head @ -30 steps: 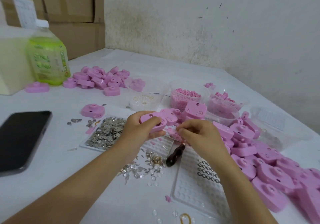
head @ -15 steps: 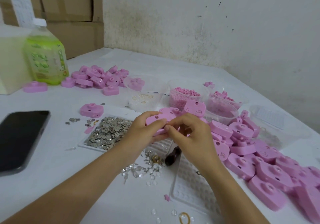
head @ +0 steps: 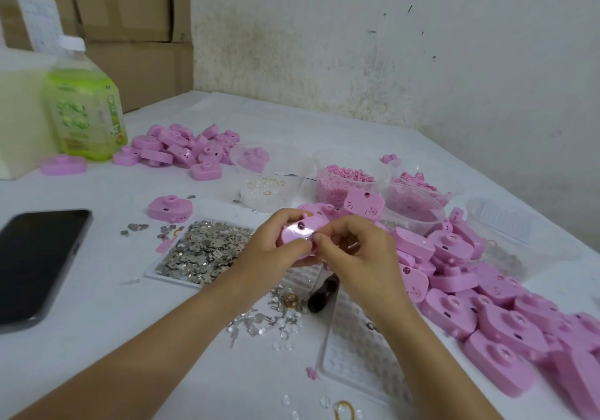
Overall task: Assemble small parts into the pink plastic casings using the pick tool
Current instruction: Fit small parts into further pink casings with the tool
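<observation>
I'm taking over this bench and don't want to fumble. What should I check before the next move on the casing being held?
1. Casing secured: ok. The left hand grips the pink casing, raised off the bench.
2. Right hand on the work: ok. The right hand pinches at the casing's near edge.
3. Small part between those fingertips: cannot tell, too small to see.
4. Pick tool in hand: not ok. The pick tool lies loose under the right wrist.
5. Parts supply: ok. The metal parts are heaped beside the left hand.
6. Part seated in the casing: cannot tell, the fingers cover the spot.
</observation>
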